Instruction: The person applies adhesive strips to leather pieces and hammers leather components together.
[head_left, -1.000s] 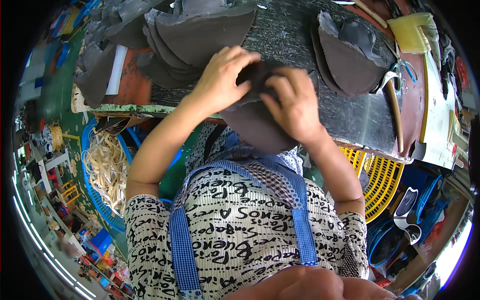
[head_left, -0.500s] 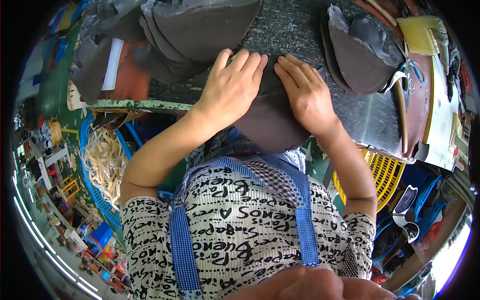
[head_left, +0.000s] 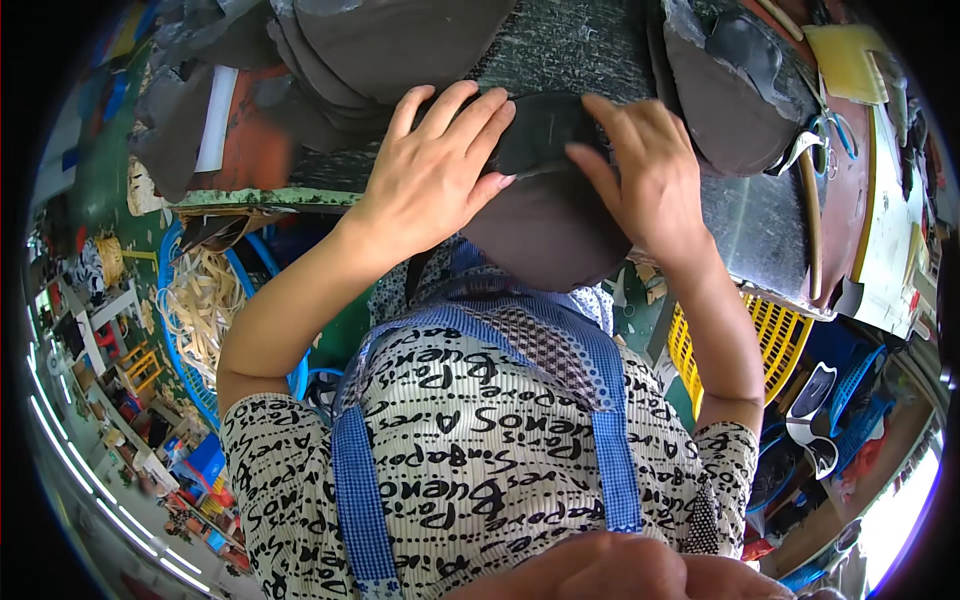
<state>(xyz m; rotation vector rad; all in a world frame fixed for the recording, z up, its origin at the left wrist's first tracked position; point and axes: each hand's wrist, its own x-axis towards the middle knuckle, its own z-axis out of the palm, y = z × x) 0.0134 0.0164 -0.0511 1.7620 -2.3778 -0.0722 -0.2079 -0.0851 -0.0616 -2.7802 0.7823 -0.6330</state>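
Note:
In front of me a dark brown, rounded sheet piece (head_left: pixel 545 230) hangs partly over the near edge of the worktable. A smooth black piece (head_left: pixel 548 135) lies at its far end, between my hands. My left hand (head_left: pixel 425 175) rests at the left side of the pieces, fingers stretched and spread, thumb by the black piece's lower edge. Over the right side, my right hand (head_left: pixel 650 175) has its thumb and fingers apart, the fingertips near the black piece's right edge. Neither hand grips anything that I can see.
Overlapping brown pieces (head_left: pixel 385 50) lie at the far left, and more brown pieces (head_left: pixel 725 110) at the right. Blue-handled scissors (head_left: pixel 830 135) sit on the right edge. Below the table are a blue basket of pale strips (head_left: pixel 205 300) and a yellow basket (head_left: pixel 745 345).
My hands have moved apart and their fingers have spread, the left going left and the right shifting right. The black piece now shows between them.

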